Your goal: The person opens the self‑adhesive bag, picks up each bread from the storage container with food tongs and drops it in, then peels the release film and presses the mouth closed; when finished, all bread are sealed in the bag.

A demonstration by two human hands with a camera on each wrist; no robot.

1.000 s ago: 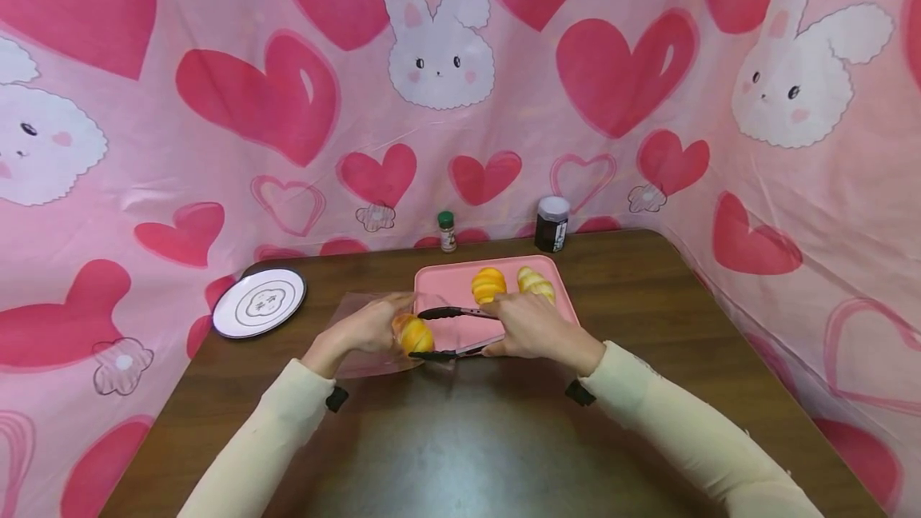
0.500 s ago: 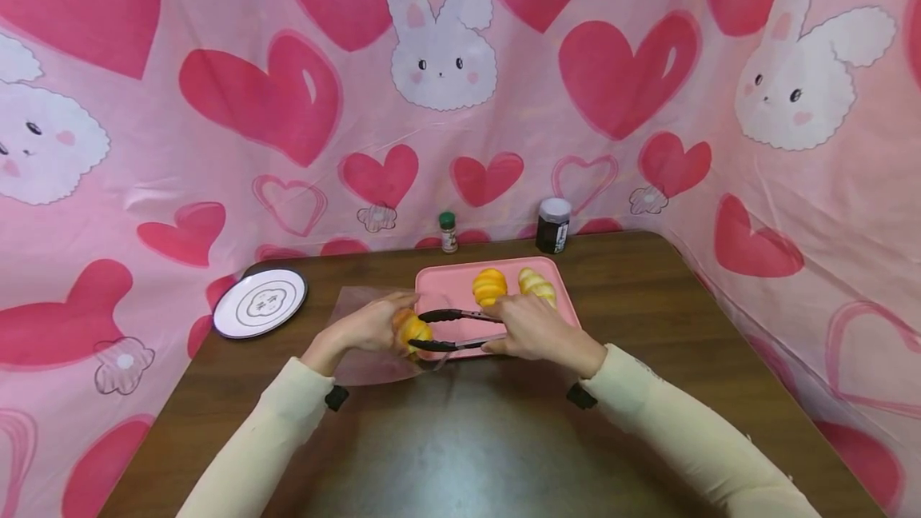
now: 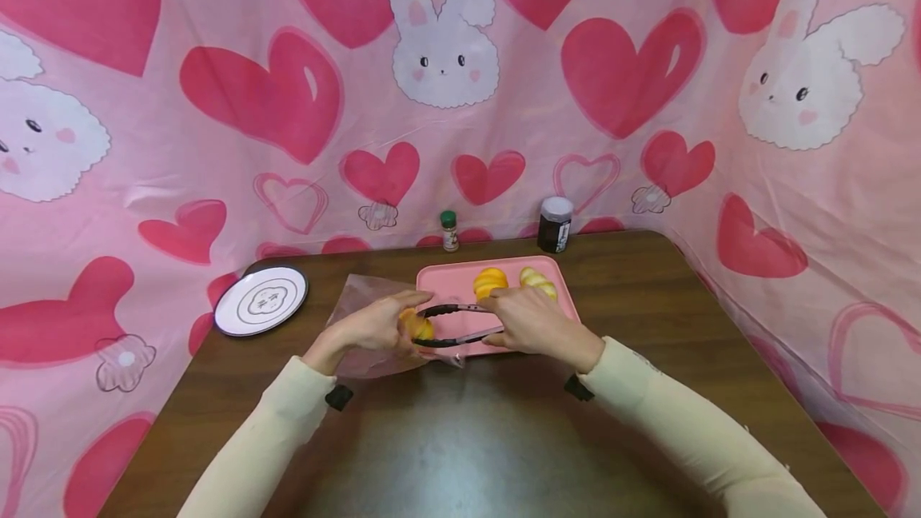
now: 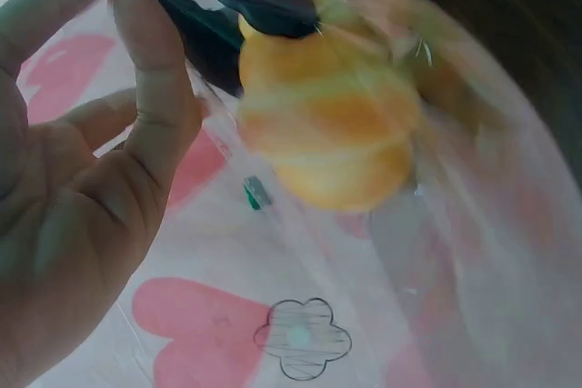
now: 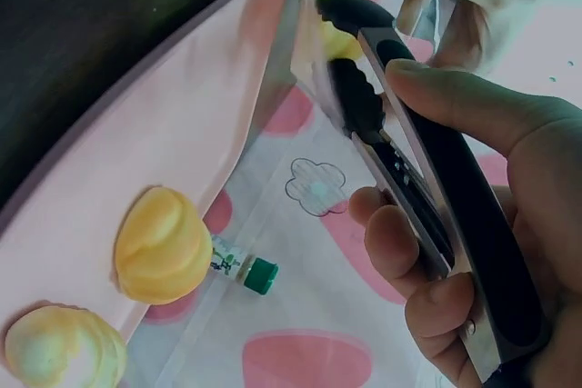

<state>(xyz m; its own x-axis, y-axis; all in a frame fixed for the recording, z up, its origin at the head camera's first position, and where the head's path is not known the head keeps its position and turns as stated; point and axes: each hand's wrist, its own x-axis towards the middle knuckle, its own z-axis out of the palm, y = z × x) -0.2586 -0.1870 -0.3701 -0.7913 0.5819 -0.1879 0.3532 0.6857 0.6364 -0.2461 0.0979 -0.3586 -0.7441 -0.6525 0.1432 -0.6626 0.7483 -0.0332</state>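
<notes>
My left hand (image 3: 374, 324) pinches the edge of a clear plastic bag (image 4: 482, 270) between thumb and finger. Inside it is an orange-yellow bread roll (image 4: 323, 115) with ridged bands, partly behind my fingers in the head view. My right hand (image 3: 536, 322) grips black-and-silver tongs (image 5: 455, 170). Their dark scalloped tips are at the bag's mouth, against or just beside the roll; whether they clamp it I cannot tell. Beyond my hands, a pink tray (image 3: 446, 278) bears a yellow bread roll (image 3: 491, 280) and a paler one (image 3: 540, 282).
A white plate with a dark rim (image 3: 229, 318) lies at the table's left. Along the back edge stand a small green-capped shaker (image 3: 449, 232) and a dark jar with a whitish lid (image 3: 554, 226). A pink heart-patterned cloth (image 3: 388, 174) hangs behind the brown table (image 3: 460, 438).
The tongs' tips have come somewhat closer together and shifted slightly away from me. The roll in the bag has moved a little the same way, and the bag's far edge has risen.
</notes>
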